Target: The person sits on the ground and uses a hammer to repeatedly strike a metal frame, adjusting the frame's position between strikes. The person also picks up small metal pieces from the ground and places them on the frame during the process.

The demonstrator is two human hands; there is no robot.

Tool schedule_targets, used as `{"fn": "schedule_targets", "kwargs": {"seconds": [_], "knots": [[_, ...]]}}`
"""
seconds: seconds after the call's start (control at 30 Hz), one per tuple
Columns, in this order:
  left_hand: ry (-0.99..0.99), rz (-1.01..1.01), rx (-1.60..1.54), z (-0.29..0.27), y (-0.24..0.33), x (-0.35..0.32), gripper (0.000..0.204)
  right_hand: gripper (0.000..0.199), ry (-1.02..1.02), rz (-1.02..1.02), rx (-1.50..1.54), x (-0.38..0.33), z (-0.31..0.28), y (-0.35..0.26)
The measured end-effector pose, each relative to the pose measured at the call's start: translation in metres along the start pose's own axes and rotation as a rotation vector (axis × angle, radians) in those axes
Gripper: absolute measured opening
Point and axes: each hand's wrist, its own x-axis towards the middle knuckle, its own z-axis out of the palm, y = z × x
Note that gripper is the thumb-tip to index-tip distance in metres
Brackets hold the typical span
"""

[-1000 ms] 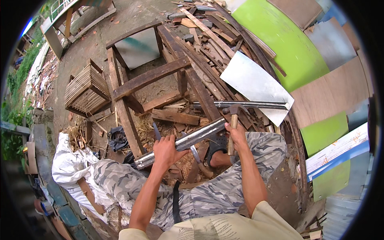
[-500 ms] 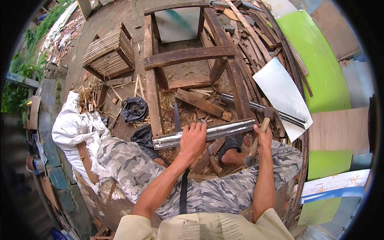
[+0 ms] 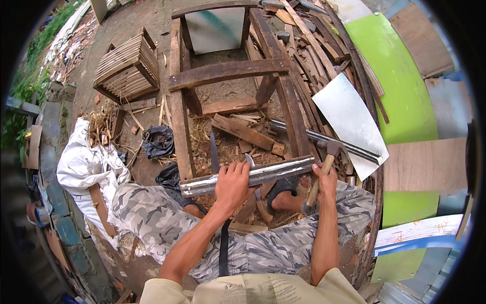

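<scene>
A wooden frame (image 3: 228,73) of dark brown timber lies in front of me, its near end at my knees. Across that end runs a grey wooden bar (image 3: 273,172) streaked with white paint. My left hand (image 3: 233,185) is closed over the bar left of its middle, fingers wrapped over the far edge. A hammer (image 3: 320,180) with a wooden handle is in my right hand (image 3: 325,181), its metal head up. The right thumb is at the bar's right end; whether it touches is unclear. Beyond my left hand a dark pointed blade (image 3: 214,152) sticks up.
A slatted wooden crate (image 3: 126,68) stands at far left, near black plastic bags (image 3: 158,142). Wood scraps (image 3: 314,55) pile up at far right beside a white panel (image 3: 352,126). Loose timber (image 3: 248,133) lies inside the frame. A white sack (image 3: 91,162) is by my left leg.
The whole scene has shifted slightly left in the picture. Both hands keep their holds on the bar and the hammer; nothing was let go.
</scene>
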Motion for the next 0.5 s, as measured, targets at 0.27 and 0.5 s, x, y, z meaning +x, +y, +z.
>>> {"fn": "schedule_targets", "kwargs": {"seconds": [0.27, 0.5], "knots": [[-0.046, -0.016, -0.099, -0.006, 0.009, 0.002, 0.068, 0.02, 0.08, -0.071, -0.215, 0.003, 0.004, -0.002], [0.443, -0.073, -0.524, -0.05, -0.028, 0.004, 0.045, 0.033, 0.155, -0.326, -0.578, -0.024, 0.044, -0.033]]}}
